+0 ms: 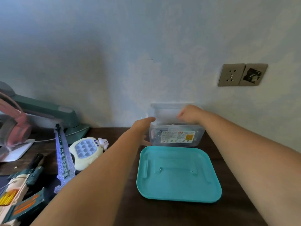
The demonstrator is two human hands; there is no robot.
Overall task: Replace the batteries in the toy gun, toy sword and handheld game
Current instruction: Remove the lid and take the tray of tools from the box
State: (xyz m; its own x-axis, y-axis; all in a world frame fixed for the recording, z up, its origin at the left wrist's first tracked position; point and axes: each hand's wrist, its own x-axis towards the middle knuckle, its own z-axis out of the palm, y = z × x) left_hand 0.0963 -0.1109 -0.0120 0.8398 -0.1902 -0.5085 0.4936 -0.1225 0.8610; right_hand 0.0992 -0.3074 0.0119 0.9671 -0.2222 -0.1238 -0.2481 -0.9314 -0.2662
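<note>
At 12 o'clock, my left hand [144,126] spreads against the left side of the box [200,139]. My right hand [187,114] curls at its rim, and I cannot tell what it holds. I'd steady the box, then lift the battery pack [179,137] straight up. Gun [17,193], sword [62,154] and game [86,150] lie at 8 to 9 o'clock.

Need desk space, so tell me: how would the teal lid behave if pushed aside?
The teal lid looks like thin moulded plastic, so probably light and fairly stiff. Lying flat on the dark desk, it should slide rather than tip or roll.
</note>
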